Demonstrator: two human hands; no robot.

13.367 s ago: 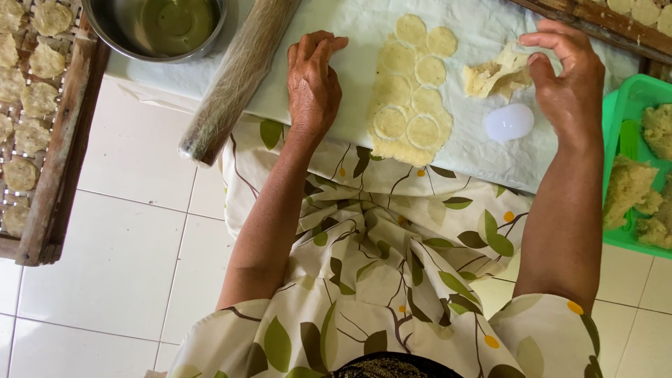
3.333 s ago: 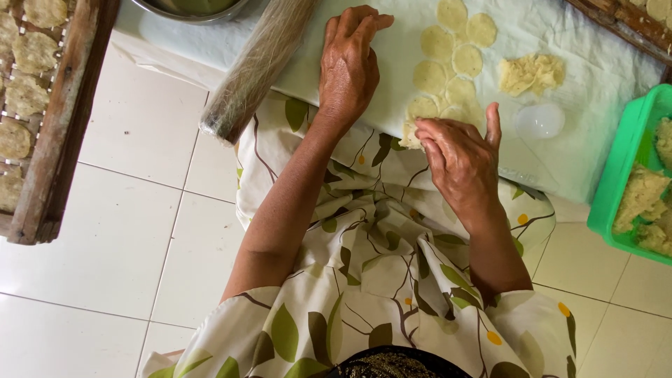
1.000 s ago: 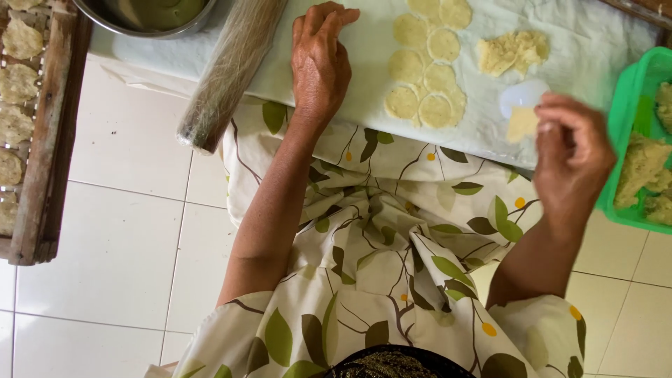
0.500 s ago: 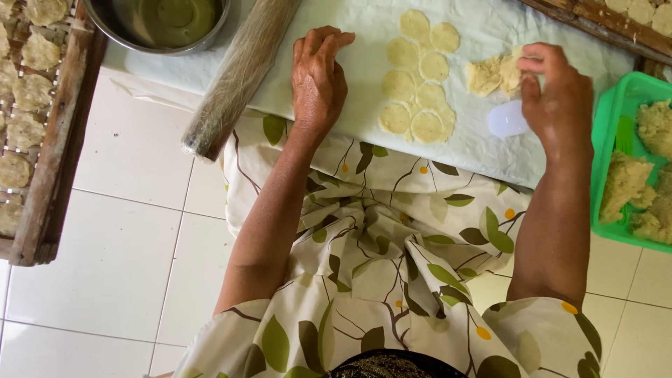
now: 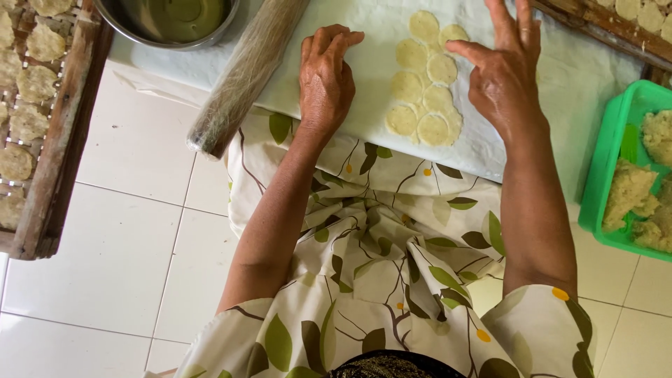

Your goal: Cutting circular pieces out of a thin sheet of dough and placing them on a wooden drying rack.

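While the left hand (image 5: 326, 78) stays flat and open on the white cloth (image 5: 364, 42), the right hand (image 5: 505, 77) has left the scrap pile and now hovers open-fingered, holding nothing, beside the cut dough rounds (image 5: 425, 84) clustered between both hands.

dough rounds (image 5: 424, 84) lie on the cloth (image 5: 364, 42) between both hands; tub (image 5: 616, 175) right.
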